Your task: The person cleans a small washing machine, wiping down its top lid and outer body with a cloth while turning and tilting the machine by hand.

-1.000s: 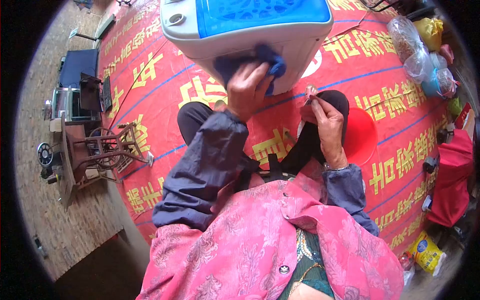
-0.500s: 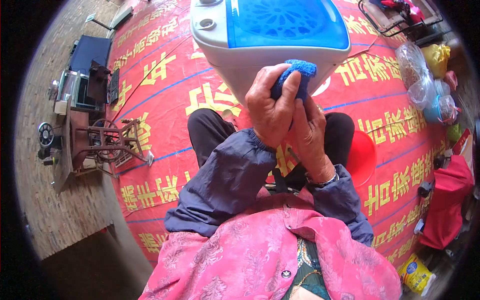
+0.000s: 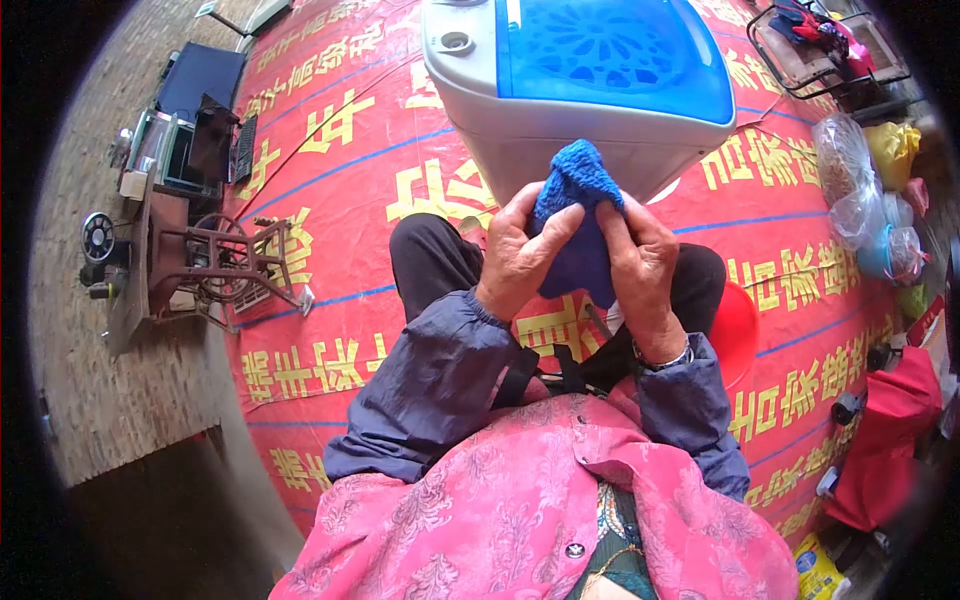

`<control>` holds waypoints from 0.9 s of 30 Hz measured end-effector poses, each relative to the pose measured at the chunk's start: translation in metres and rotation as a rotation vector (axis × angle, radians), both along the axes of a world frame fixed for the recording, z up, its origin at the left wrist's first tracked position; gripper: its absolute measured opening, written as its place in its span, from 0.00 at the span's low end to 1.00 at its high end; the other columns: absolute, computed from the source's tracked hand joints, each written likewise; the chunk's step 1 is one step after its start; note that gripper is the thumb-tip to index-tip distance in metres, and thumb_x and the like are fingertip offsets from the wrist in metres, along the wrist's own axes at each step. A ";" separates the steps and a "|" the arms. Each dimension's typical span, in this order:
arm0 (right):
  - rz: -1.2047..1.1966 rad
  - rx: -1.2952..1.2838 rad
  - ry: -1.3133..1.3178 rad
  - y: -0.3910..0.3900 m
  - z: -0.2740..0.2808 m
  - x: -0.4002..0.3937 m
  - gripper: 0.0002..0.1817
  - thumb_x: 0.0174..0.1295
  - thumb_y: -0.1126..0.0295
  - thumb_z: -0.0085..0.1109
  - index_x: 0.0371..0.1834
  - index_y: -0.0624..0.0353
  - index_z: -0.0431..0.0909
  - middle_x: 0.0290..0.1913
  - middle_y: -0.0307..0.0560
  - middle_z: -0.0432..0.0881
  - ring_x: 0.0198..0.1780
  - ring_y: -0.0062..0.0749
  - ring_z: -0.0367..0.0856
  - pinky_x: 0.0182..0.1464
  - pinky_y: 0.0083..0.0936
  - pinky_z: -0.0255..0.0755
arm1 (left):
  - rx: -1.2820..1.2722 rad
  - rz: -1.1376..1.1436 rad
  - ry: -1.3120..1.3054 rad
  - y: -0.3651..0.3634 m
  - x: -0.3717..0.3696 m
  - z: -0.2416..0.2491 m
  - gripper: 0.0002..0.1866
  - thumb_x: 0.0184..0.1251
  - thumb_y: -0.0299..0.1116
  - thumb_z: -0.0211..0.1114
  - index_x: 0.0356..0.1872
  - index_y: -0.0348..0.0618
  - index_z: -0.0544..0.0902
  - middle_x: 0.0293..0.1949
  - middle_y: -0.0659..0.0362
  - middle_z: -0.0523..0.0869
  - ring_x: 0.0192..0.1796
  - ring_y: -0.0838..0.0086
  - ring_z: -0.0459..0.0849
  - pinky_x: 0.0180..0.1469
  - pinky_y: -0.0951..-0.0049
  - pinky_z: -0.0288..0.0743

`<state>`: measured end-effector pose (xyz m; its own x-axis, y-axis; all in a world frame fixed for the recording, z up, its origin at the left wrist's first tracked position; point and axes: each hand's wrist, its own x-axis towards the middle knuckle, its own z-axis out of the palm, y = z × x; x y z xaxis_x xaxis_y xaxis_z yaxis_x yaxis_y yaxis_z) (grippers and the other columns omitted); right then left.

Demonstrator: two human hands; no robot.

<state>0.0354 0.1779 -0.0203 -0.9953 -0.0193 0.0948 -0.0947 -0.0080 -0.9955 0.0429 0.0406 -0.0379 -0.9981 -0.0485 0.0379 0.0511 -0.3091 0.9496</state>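
Observation:
Between my two hands I hold a blue cloth (image 3: 578,225), fuzzy at its folded top and smoother where it hangs below. My left hand (image 3: 522,252) grips its left edge, thumb pressed across the front. On the other edge, my right hand (image 3: 643,265) pinches the fabric with thumb and fingers. The cloth is in front of a small white washing machine (image 3: 590,150) with a translucent blue lid (image 3: 615,60), and overlaps its lower front in this view.
A red bucket (image 3: 735,335) stands right of my knee. Red sheeting with yellow characters (image 3: 330,240) covers the floor. At left is a treadle sewing machine stand (image 3: 215,265); at right are plastic bags (image 3: 850,180), a red cloth (image 3: 885,440) and a metal-framed rack (image 3: 830,50).
The blue cloth was bunched up in my hands; now it hangs opened downward between them. My hands have moved apart to its two sides, and the view has shifted slightly.

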 end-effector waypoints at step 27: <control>-0.145 1.073 0.866 -0.011 0.018 -0.197 0.12 0.64 0.69 0.57 0.49 0.56 0.83 0.50 0.54 0.82 0.52 0.46 0.80 0.54 0.33 0.73 | -0.982 0.561 0.241 -0.057 -0.049 -0.073 0.08 0.58 0.26 0.61 0.38 0.38 0.76 0.32 0.45 0.77 0.33 0.47 0.78 0.35 0.53 0.72</control>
<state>-0.1619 0.1664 -0.0025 -0.6272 -0.3776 0.6812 -0.6131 0.7787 -0.1329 -0.0065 -0.0159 -0.1109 -0.8071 -0.3265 0.4919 0.1603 0.6807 0.7148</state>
